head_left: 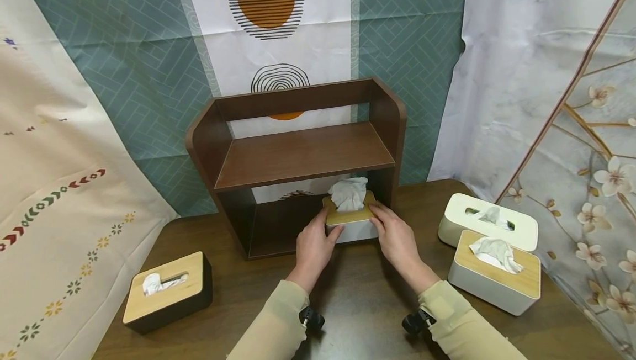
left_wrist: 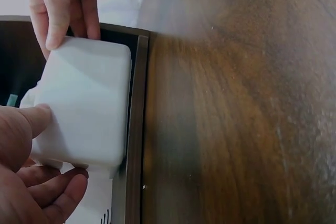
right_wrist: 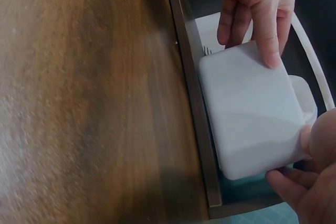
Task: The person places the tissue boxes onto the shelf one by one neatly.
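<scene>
A small tissue box (head_left: pixel 355 231) with a white body and a wooden lid is at the right end of the brown shelf's (head_left: pixel 305 155) lower compartment. A crumpled white tissue (head_left: pixel 349 193) sticks up from its lid. My left hand (head_left: pixel 314 243) grips the box's left end, thumb on the front face. From the opposite end my right hand (head_left: pixel 399 239) holds it, thumb likewise in front. Both wrist views show the plain white face of the box (left_wrist: pixel 86 100) between the two hands, just inside the shelf's front edge (right_wrist: pixel 195 98).
On the dark wooden table (head_left: pixel 348 305), a black tissue box with a wooden lid (head_left: pixel 166 291) stands left. To the right are an all-white tissue box (head_left: pixel 454 225) and a larger white one with a wooden lid (head_left: pixel 489 277). Patterned cloths hang behind and at both sides.
</scene>
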The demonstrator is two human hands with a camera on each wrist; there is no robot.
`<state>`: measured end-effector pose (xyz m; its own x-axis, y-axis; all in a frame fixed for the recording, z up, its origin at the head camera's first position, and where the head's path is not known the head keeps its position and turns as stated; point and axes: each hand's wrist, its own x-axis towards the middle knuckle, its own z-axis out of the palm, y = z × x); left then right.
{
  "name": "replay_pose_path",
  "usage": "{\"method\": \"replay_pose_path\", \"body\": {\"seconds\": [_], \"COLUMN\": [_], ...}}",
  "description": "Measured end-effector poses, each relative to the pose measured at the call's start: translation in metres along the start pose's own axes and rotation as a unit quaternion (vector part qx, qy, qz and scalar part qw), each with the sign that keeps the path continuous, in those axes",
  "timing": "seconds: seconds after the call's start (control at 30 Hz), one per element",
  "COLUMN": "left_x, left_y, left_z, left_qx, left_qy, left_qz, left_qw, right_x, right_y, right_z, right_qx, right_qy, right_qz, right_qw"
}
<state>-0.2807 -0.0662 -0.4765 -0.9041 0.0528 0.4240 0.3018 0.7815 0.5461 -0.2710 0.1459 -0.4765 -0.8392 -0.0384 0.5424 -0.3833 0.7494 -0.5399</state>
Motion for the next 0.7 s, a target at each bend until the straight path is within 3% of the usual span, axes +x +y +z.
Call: {"method": "replay_pose_path", "body": {"seconds": [0.23,0.7], "left_x": [0.0005,-0.0007], "left_y": [-0.0004,-0.0005], "left_z": [0.0039,0.0047], "left_qx": [0.018,0.029], "left_qy": [0.013,0.023], "left_qz": [0.010,0.017], "left_qw": [0.9997,0.9992], "right_x": [-0.0007,-0.0031], "right_y": [-0.0007,-0.0079], "right_z": [0.0057,0.0075], "right_qx": [0.004,-0.038], "right_qy": [0.008,0.030], "right_qz": [-0.001,-0.003], "right_qw": [1.000,0.999]}}
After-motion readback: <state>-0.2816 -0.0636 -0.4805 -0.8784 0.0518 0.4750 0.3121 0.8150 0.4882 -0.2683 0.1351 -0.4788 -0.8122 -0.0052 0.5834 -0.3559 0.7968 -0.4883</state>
